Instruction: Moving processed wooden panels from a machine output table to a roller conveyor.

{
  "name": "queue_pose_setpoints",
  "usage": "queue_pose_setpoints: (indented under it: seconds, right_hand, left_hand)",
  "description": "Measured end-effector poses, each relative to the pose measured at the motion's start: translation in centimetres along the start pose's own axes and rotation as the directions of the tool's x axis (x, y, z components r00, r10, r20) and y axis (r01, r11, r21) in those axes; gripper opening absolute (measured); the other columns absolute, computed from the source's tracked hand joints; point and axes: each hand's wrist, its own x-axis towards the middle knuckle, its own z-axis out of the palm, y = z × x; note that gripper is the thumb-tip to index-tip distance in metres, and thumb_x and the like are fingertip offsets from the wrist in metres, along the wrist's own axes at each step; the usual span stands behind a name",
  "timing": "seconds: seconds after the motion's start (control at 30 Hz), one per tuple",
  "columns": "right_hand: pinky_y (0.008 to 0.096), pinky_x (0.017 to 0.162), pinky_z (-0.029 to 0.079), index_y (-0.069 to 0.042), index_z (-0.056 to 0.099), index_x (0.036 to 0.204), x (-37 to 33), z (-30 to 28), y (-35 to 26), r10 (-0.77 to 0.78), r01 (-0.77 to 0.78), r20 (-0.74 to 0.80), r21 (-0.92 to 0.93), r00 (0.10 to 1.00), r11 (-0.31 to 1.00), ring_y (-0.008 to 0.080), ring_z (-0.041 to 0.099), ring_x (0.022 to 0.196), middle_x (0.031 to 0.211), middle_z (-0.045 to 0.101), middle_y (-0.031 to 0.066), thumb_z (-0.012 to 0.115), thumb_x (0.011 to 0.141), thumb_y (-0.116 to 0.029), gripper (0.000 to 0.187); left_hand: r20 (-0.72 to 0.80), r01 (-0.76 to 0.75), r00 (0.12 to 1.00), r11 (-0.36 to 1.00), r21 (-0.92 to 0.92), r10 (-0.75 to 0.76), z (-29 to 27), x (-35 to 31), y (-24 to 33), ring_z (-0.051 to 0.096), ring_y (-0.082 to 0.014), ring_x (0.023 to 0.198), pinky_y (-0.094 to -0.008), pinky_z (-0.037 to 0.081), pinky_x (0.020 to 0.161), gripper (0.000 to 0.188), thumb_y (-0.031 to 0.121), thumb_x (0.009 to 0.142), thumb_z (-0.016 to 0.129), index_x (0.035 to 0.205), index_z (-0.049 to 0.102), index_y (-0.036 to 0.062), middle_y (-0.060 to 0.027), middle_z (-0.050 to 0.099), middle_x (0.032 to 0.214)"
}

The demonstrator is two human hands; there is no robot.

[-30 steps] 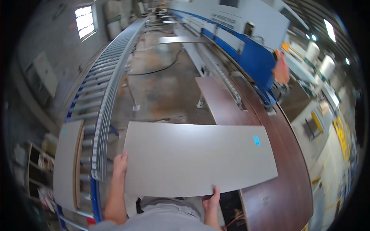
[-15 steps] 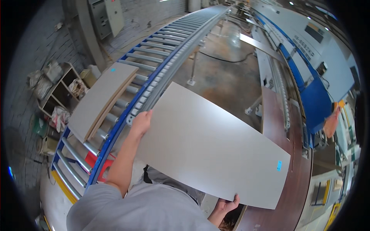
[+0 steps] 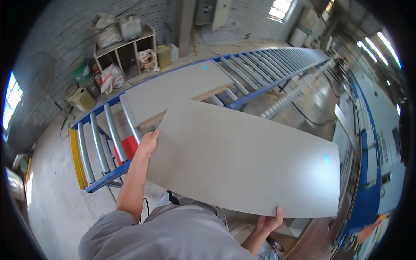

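Observation:
A large flat grey panel (image 3: 242, 160) with a small blue sticker near its right end is held up in front of me by both hands. My left hand (image 3: 149, 142) grips its left edge, fingers hidden beneath. On the near edge, toward the right, my right hand (image 3: 271, 220) is closed with the thumb on top. Beyond the panel's far left corner, a stack of similar grey panels (image 3: 177, 89) lies on the roller conveyor (image 3: 255, 69). The held panel overlaps the stack in view; whether they touch, I cannot tell.
A shelf unit (image 3: 125, 54) with bags and containers stands against the brick wall at the far left. Below the conveyor is something red (image 3: 125, 149). To the right runs a long blue and white machine (image 3: 372, 130), with a brown surface (image 3: 307, 245) at the lower right.
My view has swung left, bringing the conveyor and shelf toward the middle. The panel has come away from the brown surface and nearer the stack, still in both hands.

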Motion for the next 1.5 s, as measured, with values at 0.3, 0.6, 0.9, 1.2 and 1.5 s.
queue_pose_setpoints:
  seconds: [0.3,0.6,0.9,1.2,1.5]
  right_hand:
    - [0.0395,0.09,0.045,0.003,0.054,0.106,6.3,13.3,16.8,0.182,-0.144,0.116,-0.279,0.976,0.949,0.0259,0.056,0.1,0.104,0.059,0.0115,0.055,0.077,-0.01,0.032]
    - [0.0404,0.088,0.046,-0.004,0.047,0.12,11.2,20.5,29.1,0.358,-0.293,0.109,-0.384,0.927,0.876,0.0258,0.055,0.104,0.111,0.055,0.0091,0.056,0.072,-0.004,0.048]
    - [0.0392,0.087,0.047,-0.005,0.047,0.118,21.1,24.5,38.7,0.476,-0.398,0.117,-0.399,0.871,0.826,0.025,0.056,0.101,0.109,0.056,0.0071,0.057,0.072,-0.002,0.048]
    - [0.0398,0.087,0.047,-0.004,0.048,0.117,36.1,29.2,49.4,0.593,-0.543,-0.024,-0.433,0.805,0.72,0.0253,0.056,0.1,0.107,0.056,0.0074,0.055,0.074,-0.003,0.044]
    - [0.0395,0.089,0.045,-0.006,0.047,0.119,45.3,30.3,57.9,0.681,-0.636,-0.072,-0.437,0.729,0.636,0.0239,0.054,0.103,0.108,0.055,0.0059,0.056,0.074,0.0,0.046]
  left_hand:
    - [-0.342,0.231,0.902,0.964,-0.133,-0.264,-18.0,4.8,-5.6,0.059,-0.0188,0.09,-0.0308,0.045,0.077,0.045,0.034,0.092,0.051,0.11,0.059,-0.0064,-0.0111,0.064,0.096]
    - [-0.534,0.409,0.745,0.906,-0.108,-0.4,-24.4,5.7,-8.3,0.06,-0.021,0.082,-0.0336,0.047,0.072,0.049,0.039,0.085,0.06,0.106,0.061,-0.0055,-0.0128,0.063,0.095]
    - [-0.534,0.416,0.703,0.881,-0.226,-0.469,-24.1,15.2,-6.6,0.061,-0.0222,0.087,-0.0327,0.047,0.077,0.05,0.035,0.082,0.066,0.107,0.06,-0.0075,-0.0131,0.064,0.099]
    - [-0.599,0.427,0.615,0.855,-0.294,-0.513,-20.7,30.0,-4.4,0.058,-0.0191,0.09,-0.0308,0.045,0.082,0.048,0.035,0.081,0.068,0.107,0.061,-0.0051,-0.0093,0.063,0.098]
    - [-0.62,0.464,0.539,0.815,-0.347,-0.57,-19.0,39.2,-4.6,0.057,-0.0188,0.086,-0.0325,0.046,0.075,0.058,0.048,0.083,0.062,0.103,0.061,-0.0074,-0.0108,0.062,0.094]
